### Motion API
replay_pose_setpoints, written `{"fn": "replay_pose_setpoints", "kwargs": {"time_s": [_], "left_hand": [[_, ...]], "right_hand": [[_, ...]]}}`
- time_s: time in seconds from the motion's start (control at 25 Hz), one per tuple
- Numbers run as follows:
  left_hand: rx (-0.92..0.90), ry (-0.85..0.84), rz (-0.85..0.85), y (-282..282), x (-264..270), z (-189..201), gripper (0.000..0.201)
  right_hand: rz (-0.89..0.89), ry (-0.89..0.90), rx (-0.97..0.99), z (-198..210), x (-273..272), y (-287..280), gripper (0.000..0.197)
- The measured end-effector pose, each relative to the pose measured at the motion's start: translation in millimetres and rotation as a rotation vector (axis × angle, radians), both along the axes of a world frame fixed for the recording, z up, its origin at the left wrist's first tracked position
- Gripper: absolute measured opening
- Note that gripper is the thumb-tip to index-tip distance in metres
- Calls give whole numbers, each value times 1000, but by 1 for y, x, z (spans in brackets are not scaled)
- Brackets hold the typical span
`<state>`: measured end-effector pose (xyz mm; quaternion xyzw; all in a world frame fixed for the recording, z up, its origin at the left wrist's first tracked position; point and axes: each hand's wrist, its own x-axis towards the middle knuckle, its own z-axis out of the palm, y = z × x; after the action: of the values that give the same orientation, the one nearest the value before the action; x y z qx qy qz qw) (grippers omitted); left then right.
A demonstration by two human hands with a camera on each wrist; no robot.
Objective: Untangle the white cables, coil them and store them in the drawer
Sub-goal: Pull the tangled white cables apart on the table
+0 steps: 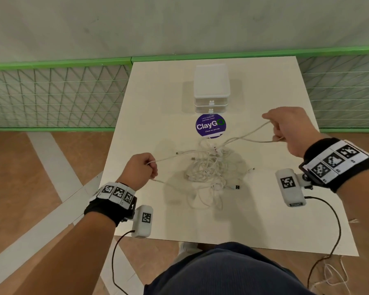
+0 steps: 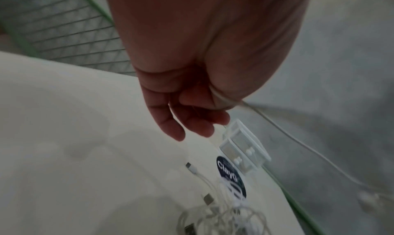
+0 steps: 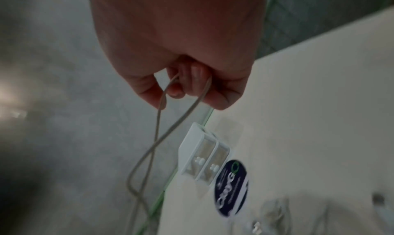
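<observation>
A tangle of white cables (image 1: 211,169) lies in the middle of the white table (image 1: 264,220), with several plug ends sticking out. My left hand (image 1: 144,169) grips a strand at the tangle's left; the left wrist view shows the cable (image 2: 221,97) running through my curled fingers. My right hand (image 1: 285,126), raised at the right, holds a loop of cable (image 3: 162,137) that stretches back to the tangle. The small white drawer unit (image 1: 211,88) stands at the far middle of the table, both drawers closed.
A round purple ClayGo sticker (image 1: 210,125) lies between the drawer unit and the tangle. A green mesh fence (image 1: 55,92) runs behind the table. Another loose white cable (image 1: 334,275) lies on the wooden floor at the lower right.
</observation>
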<state>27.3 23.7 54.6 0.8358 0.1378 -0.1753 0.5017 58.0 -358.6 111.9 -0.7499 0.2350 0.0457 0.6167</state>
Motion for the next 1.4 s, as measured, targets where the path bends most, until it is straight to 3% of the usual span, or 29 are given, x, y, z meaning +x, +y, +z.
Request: {"fn": "replay_pose_setpoints", "kwargs": {"time_s": [0.12, 0.24, 0.36, 0.48, 0.56, 0.6, 0.68, 0.72, 0.76, 0.84, 0.92, 1.04, 1.12, 1.2, 1.32, 1.4], "left_hand": [[-146, 32, 124, 8, 0, 10, 41], [-282, 82, 59, -4, 4, 31, 39], [-409, 84, -2, -25, 11, 54, 35], [-598, 115, 30, -45, 21, 67, 37], [-671, 92, 42, -60, 27, 69, 36], [-650, 31, 40, -69, 31, 68, 35], [-558, -116, 19, -88, 36, 66, 34], [-537, -159, -3, -98, 37, 68, 34], [-540, -185, -32, -107, 38, 68, 33], [-517, -252, -121, -120, 42, 70, 31], [-445, -322, -245, -128, 42, 74, 32], [-254, -487, -376, -126, 44, 71, 32], [81, -657, -429, -110, 48, 57, 38], [456, -749, -605, -93, 47, 35, 40], [825, -602, -1139, -78, 24, -7, 28], [938, -470, -1314, -71, 4, -36, 22]], "right_hand": [[296, -70, -470, -1, -3, -6, 42], [392, -26, -405, -6, -6, 7, 48], [221, -123, -276, 6, 14, 32, 49], [-104, -446, -286, 35, 38, 52, 19], [-101, -536, -171, 45, 41, 63, 10], [49, -465, -80, 44, 38, 71, 8], [509, -141, -57, 37, 18, 91, 5], [682, 21, -91, 29, 10, 100, 19], [758, 140, -76, 21, 4, 108, 37], [671, 211, 112, 9, 0, 120, 57], [561, 197, 283, 5, 4, 122, 44], [580, 184, 315, 4, 12, 104, 24], [507, 195, 404, 3, 18, 79, 32], [300, 186, 534, 7, 25, 49, 39], [6, 133, 544, 11, 35, 14, 51], [-79, 154, 540, 12, 38, -3, 53]]}}
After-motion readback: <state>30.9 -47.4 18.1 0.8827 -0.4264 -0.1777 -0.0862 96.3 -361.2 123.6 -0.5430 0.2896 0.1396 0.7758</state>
